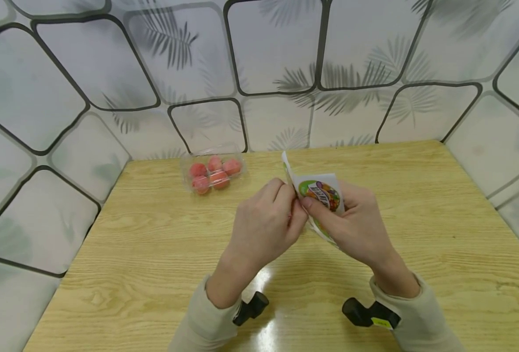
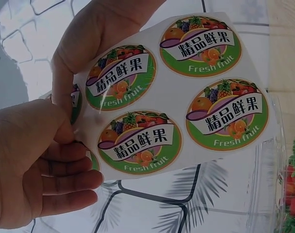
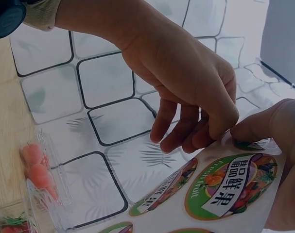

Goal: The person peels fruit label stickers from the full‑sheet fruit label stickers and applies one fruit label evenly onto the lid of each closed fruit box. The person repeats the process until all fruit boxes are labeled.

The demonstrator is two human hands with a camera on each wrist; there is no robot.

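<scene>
A white sheet of round fruit stickers (image 2: 166, 92), printed with colourful fruit and the words "Fresh fruit", is held up between both hands. My right hand (image 1: 362, 222) grips it, thumb across the printed face. At the sheet's left edge in the head view, my left hand (image 1: 266, 220) pinches it between thumb and index finger. In the left wrist view the other fingers of that left hand (image 2: 45, 165) lie loosely bent below the sheet. The sheet bends between the hands, and its left end stands up.
A clear plastic box (image 1: 184, 178) of several round pinkish-red fruits (image 1: 219, 179) stands at the table's back left. Strawberries (image 2: 291, 189) in a clear box show at the left wrist view's right edge. A patterned cloth (image 1: 277, 122) rises behind the wooden table (image 1: 154, 254).
</scene>
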